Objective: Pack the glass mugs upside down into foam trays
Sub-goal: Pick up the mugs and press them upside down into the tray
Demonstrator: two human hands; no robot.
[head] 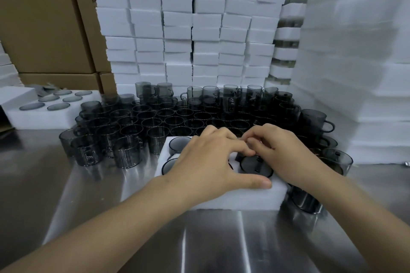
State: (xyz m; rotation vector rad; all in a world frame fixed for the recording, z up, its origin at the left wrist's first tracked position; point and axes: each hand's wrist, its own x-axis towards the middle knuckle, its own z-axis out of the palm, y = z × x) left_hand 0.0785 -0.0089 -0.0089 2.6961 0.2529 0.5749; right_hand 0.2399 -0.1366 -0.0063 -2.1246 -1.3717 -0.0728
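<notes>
A white foam tray (pixel 244 199) lies on the steel table in front of me. Smoky glass mugs sit base-up in its pockets: one at the back left (pixel 178 143), one at the front left (pixel 169 165), one at the front right (pixel 255 167). My left hand (pixel 208 162) lies spread over the tray's middle, its thumb along the front edge. My right hand (pixel 281 150) is over the back right pocket, fingers curled down round a mug that the hand mostly hides. The fingertips of both hands meet there.
Several loose mugs (pixel 155 119) crowd the table behind and beside the tray, one (pixel 304 201) against its right side. A filled foam tray (pixel 44 117) sits at the left. Stacked foam trays (pixel 188 29) wall the back and right. Cardboard boxes (pixel 44 17) stand behind on the left.
</notes>
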